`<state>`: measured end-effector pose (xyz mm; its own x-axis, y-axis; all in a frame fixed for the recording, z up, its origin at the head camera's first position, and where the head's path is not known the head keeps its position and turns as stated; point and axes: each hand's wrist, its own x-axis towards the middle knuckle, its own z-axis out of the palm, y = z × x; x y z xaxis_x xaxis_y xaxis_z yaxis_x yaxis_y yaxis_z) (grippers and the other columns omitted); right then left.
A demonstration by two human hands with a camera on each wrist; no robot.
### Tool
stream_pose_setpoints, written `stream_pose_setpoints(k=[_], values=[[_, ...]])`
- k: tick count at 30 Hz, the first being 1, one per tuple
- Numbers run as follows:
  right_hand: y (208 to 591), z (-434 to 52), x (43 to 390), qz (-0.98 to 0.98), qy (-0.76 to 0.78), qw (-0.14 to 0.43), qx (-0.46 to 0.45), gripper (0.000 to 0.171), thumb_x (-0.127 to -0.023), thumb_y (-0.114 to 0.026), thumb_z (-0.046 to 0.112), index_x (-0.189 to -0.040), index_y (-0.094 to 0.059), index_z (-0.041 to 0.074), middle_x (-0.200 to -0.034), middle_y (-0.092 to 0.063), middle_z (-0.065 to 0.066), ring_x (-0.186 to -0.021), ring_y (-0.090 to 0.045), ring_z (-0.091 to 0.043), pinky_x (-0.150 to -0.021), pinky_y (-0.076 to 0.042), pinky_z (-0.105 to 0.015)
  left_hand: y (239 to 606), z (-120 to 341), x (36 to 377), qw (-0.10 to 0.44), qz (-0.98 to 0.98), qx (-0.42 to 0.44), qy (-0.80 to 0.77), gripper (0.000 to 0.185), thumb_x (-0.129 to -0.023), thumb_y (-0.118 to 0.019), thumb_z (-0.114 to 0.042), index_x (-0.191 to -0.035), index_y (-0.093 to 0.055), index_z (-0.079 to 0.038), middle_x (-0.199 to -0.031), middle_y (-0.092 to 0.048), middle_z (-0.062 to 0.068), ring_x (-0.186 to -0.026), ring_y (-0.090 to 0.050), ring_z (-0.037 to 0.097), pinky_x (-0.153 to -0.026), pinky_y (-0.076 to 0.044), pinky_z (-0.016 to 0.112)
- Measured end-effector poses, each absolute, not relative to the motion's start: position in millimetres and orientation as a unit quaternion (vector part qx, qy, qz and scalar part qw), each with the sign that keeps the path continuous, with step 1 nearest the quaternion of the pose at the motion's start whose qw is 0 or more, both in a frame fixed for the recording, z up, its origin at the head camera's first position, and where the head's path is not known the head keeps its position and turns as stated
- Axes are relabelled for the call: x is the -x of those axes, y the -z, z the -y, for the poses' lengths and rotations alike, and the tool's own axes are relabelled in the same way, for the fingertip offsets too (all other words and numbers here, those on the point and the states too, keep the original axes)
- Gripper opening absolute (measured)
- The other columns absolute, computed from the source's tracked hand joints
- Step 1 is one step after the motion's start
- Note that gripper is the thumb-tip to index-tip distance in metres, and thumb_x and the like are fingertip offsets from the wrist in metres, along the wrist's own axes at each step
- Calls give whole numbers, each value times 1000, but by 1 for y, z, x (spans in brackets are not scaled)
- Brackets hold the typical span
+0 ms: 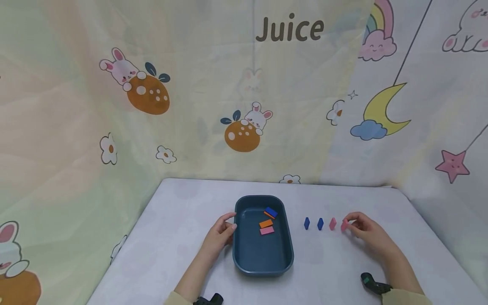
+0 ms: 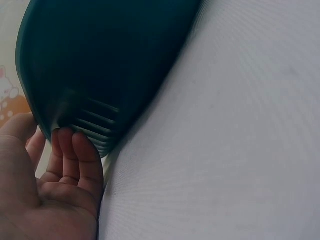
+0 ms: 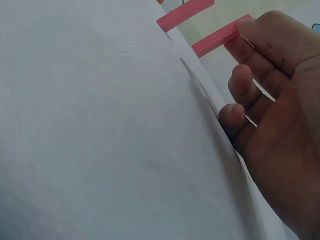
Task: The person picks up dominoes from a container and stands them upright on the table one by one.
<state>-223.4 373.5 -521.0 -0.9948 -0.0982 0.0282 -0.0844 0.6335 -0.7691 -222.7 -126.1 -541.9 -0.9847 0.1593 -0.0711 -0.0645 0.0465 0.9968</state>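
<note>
A dark blue plastic basin point(image 1: 263, 258) stands on the table, with a blue block point(image 1: 271, 211) over an orange one, another orange block point(image 1: 265, 223) and a pink block point(image 1: 267, 230) lying inside. My left hand point(image 1: 220, 232) holds the basin's left rim; in the left wrist view, its fingertips point(image 2: 87, 142) rest against the slotted outer wall. To the right, two blue blocks point(image 1: 320, 224) and a pink block point(image 1: 333, 223) stand upright in a row. At the row's right end, my right hand point(image 1: 367, 232) pinches another upright pink block point(image 3: 220, 37) between thumb and forefinger.
A white cloth covers the table point(image 1: 324, 271). Printed curtains point(image 1: 198, 84) hang behind and on both sides of it. Black devices point(image 1: 375, 284) are strapped at both wrists.
</note>
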Motion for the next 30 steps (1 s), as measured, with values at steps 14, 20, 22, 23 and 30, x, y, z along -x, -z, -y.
stream_pose_setpoints(k=[14,20,22,23,30], values=[[531,-374,226,-903,429,5,32,33,-98,-62,30,-126,-55,13,-100,-61,-10,-82,-53,-14,-66,-44,-24,542,128,223,84,-721,-34,-687,49,-94,-65,-40,-140,-52,-29,-101,-60,9,-84,-62,20,-79,-53,33],[531,-373,227,-903,428,4,30,36,-97,-63,32,-127,-54,12,-103,-61,-11,-83,-53,-14,-67,-45,-23,542,128,222,82,-724,-27,-685,53,-93,-67,-42,-141,-52,-25,-101,-61,12,-84,-61,20,-79,-52,32],[533,-373,227,-905,426,6,27,37,-97,-63,32,-128,-54,13,-106,-61,-10,-85,-54,-14,-69,-47,-22,542,128,222,82,-724,-28,-684,53,-93,-66,-42,-141,-52,-25,-102,-61,12,-85,-61,20,-79,-53,32],[533,-373,227,-905,424,7,24,38,-97,-63,33,-128,-53,14,-107,-61,-10,-85,-55,-13,-70,-47,-22,542,128,222,82,-724,-29,-684,53,-93,-66,-43,-141,-51,-25,-102,-61,11,-85,-61,20,-79,-53,32],[527,-371,225,-903,429,12,13,41,-96,-64,33,-130,-53,13,-108,-61,-10,-84,-53,-14,-69,-46,-23,540,127,222,85,-723,-31,-685,51,-95,-64,-40,-142,-51,-26,-102,-61,10,-86,-61,20,-80,-53,32]])
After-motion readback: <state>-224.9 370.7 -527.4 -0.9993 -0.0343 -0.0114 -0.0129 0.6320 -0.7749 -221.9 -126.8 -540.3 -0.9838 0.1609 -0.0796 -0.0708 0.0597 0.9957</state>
